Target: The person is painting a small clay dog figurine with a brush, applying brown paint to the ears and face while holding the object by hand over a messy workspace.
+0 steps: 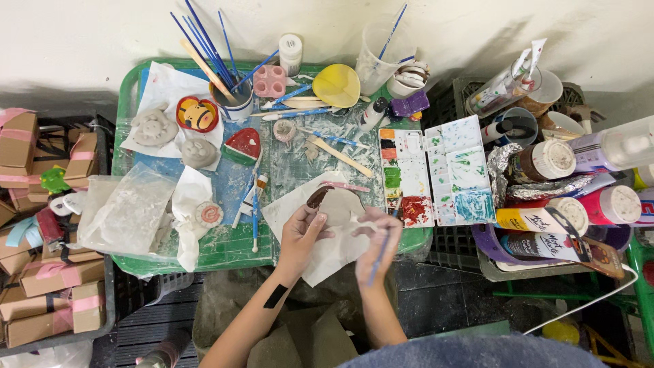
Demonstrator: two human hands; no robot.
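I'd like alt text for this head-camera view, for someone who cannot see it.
Seen from above, a person's left hand steadies a flat grey clay piece with a brown-painted edge on white paper, while the right hand holds a thin blue paintbrush. A paint-smeared white palette, paint bottles and painted clay figures crowd the green tray table.

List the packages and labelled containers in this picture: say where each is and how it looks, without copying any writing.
Cardboard boxes: left edge, brown with pink tape.
Paint tubes: right crate, lying flat, yellow and brown labels.
Jars: right, on their sides, white lids.
Small white bottle: top centre, upright.
Clear plastic bag: tray's left.
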